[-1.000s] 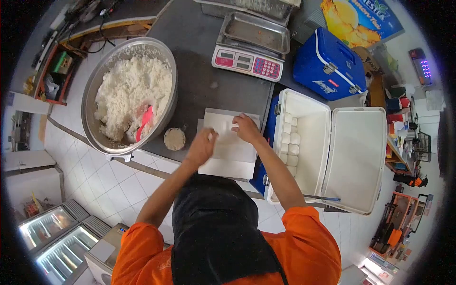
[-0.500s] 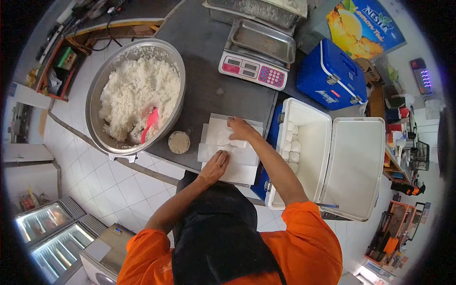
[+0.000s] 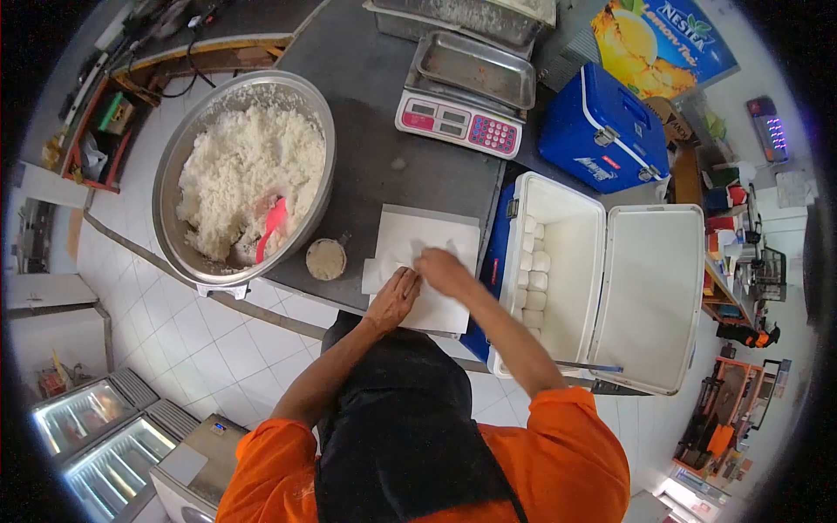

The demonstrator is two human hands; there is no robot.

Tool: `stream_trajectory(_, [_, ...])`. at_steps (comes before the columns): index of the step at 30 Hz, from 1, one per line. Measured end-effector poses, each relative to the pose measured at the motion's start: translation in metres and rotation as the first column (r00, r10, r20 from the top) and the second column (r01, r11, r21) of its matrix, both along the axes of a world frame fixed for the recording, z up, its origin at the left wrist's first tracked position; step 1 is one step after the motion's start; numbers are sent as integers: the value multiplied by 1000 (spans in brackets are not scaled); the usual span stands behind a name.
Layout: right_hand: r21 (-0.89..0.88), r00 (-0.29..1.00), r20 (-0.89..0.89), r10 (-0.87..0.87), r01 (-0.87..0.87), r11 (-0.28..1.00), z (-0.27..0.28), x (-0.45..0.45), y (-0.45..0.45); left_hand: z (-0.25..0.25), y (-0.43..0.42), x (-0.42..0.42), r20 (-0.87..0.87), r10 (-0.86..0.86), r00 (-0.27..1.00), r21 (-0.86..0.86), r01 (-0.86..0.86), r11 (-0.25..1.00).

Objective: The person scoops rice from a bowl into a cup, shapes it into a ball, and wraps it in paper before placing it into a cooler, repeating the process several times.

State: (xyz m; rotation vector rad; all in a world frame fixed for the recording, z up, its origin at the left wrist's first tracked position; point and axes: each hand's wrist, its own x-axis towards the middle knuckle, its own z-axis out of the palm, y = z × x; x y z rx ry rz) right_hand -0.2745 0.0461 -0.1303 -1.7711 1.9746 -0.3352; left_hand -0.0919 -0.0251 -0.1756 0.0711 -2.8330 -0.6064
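Note:
White paper sheets [image 3: 436, 231] lie in a loose stack on the dark counter in front of me. My left hand [image 3: 394, 298] is curled over a folded paper near the stack's front left, its fingers pressed together. Right beside it, my right hand [image 3: 442, 272] is slightly blurred and closed on the same paper, touching the left fingertips. Whatever the fold holds is hidden under my hands. To the left stands a small measuring cup of rice [image 3: 326, 260], next to a big metal bowl [image 3: 324, 187] of cooked rice [image 3: 253, 166] with a pink spoon [image 3: 273, 228] in it.
On the right stands an open cooler [image 3: 575, 261] with several white wrapped bundles [image 3: 534, 279] along its left side; its lid [image 3: 654, 296] is swung right. A digital scale [image 3: 458, 124] bearing a metal tray [image 3: 475, 70] and a closed blue cooler [image 3: 602, 131] stand behind.
My right hand has drawn down and toward the left hand, its spread fingers now closed. The folded flap has come in under both hands, baring more of the sheet behind.

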Motion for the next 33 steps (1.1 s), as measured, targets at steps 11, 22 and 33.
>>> stream_trajectory(11, [-364,928,12,-372,351,863,-32,77,62,43,-35,-4,238,-1,971,401,-97,911])
stream_trajectory(22, [-430,937,41,-347,330,840,-31,75,66,84,-92,11,204,-99,974,-8,103,995])
stream_trajectory(33, [-367,844,242,-479,536,761,-62,76,74,-12,-18,0,81,-1,997,158,-12,987])
